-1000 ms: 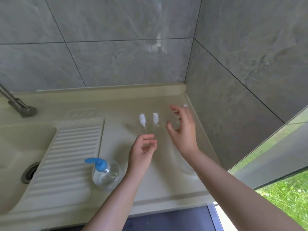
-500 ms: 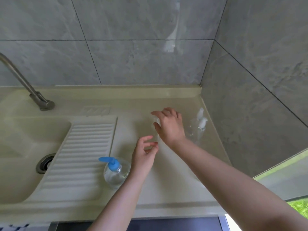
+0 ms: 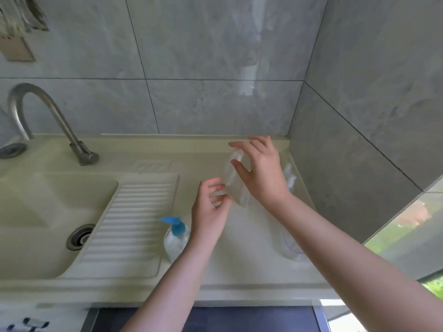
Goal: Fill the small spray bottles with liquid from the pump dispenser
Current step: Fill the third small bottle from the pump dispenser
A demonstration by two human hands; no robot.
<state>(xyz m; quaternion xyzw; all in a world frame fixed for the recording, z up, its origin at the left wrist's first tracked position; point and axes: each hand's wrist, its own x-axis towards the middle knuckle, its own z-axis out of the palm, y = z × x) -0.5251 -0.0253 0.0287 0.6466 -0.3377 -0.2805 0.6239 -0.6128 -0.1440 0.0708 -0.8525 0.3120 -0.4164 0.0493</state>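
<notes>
The right hand (image 3: 260, 171) grips a small clear plastic spray bottle (image 3: 236, 182) and holds it above the pale cream counter (image 3: 239, 259), near the back right corner of the sink unit. The thumb lies across the near side of the bottle and the other fingers curl over its upper end, so the top with the sprayer is mostly covered; whether a cap is on it, one cannot tell. The long axis of the bottle is tilted: the upper end leans away toward the grey tiled wall, and the bottom end points down and toward the person.

The left hand (image 3: 211, 212) is just beside this bottom end, to the left and a little lower. Its fingers are apart and loosely bent, and they hold nothing. Whether the fingertips already touch the bottle is not clear. It is the hand nearer to the bottle's body, so it is probably the one that will take the body while the right hand works on the top.

The clear pump dispenser with the blue head (image 3: 176, 236) stands on the counter, close to the left wrist, its nozzle pointing left toward the ribbed drainboard (image 3: 129, 224). Two more small spray bottles with white tops (image 3: 290, 178) stand against the right wall, behind the right hand.
</notes>
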